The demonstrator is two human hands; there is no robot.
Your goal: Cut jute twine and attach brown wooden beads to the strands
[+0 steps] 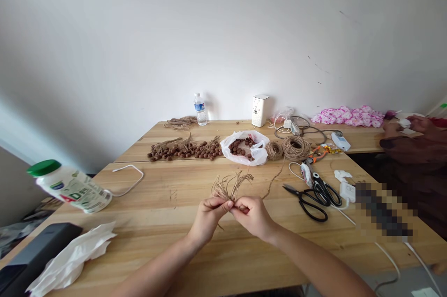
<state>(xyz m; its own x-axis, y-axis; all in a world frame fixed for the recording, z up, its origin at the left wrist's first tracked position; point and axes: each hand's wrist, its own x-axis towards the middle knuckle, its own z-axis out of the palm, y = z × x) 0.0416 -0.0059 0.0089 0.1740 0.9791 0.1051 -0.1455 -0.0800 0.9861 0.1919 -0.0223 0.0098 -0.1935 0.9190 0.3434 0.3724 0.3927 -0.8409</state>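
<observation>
Both of my hands meet over the middle of the wooden table [167, 241]. My left hand [207, 219] and my right hand [253, 217] pinch a small bundle of jute twine strands [230, 185], whose loose ends fan up and away from my fingers. One strand trails right toward the twine coils [296, 148]. Behind the bundle lies a white plastic bag of brown beads [244, 148], and to its left a row of finished bead-and-twine pieces [185, 149].
Black scissors [314, 197] lie to the right, by chargers and white cables. A green-capped bottle [71, 185], crumpled tissue [73, 257] and a dark box [35, 253] are at the left. A water bottle [200, 109] stands by the wall. Another person's hands [415, 124] work at far right.
</observation>
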